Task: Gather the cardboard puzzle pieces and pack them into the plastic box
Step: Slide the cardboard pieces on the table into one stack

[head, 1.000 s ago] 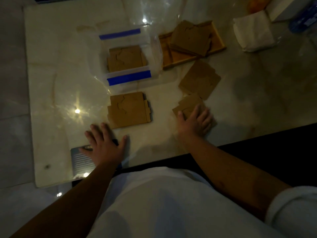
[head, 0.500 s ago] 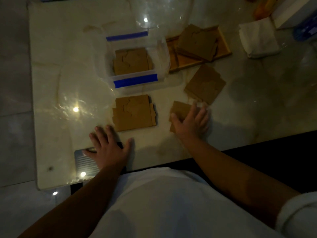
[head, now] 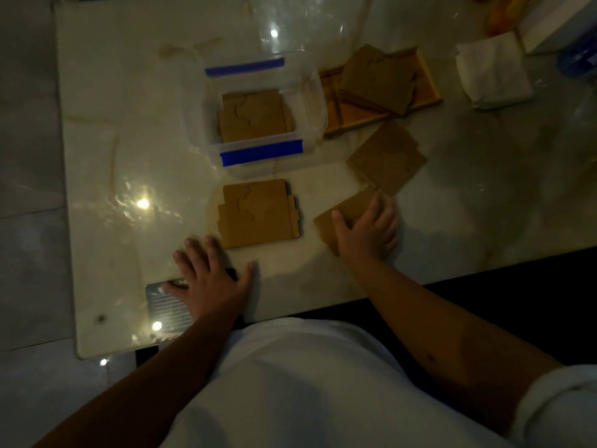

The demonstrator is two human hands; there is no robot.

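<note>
The pale marble table (head: 129,156) carries a clear plastic box (head: 318,101), loose cardboard stacks (head: 258,213), a wooden tray (head: 429,88) and folded napkins (head: 491,76).

You have no text, label, brand, number or sign that can be read anywhere in this dim view. The blue strips on the plastic box (head: 310,101) are plain colour with no lettering you could make out, and the cardboard puzzle pieces (head: 258,215) show only cut lines on bare brown faces. The grey ribbed object (head: 164,310) at the table edge under your left hand (head: 211,286) carries fine lines that may be print or ridges, but they are too small and too dark for you to tell which.
</note>
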